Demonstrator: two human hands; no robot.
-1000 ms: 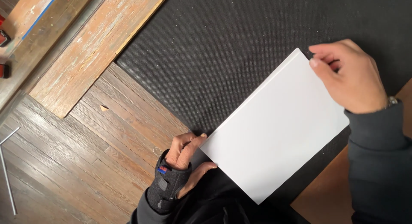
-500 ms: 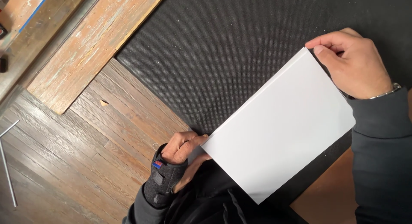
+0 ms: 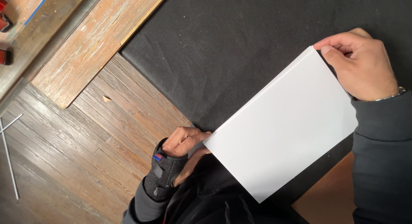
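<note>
Left of the black textured mat [image 3: 240, 48], a worn wooden plank [image 3: 96, 39] lies aslant on the dark wood floor [image 3: 77, 155], with 2 thin metal rods [image 3: 9, 159] farther left. At the mat's lower edge, the left hand [image 3: 184, 142], in a dark wrist brace [image 3: 162, 174] bearing a small red-and-blue tag, pinches the lower-left corner of the white rectangular folded sheet of paper [image 3: 283, 129]. The sheet lies tilted on the mat, stretched between both grips. The right hand [image 3: 360, 63] pinches its upper-right corner between thumb and fingertips, a metal wristband [image 3: 388, 96] showing at the grey sleeve.
</note>
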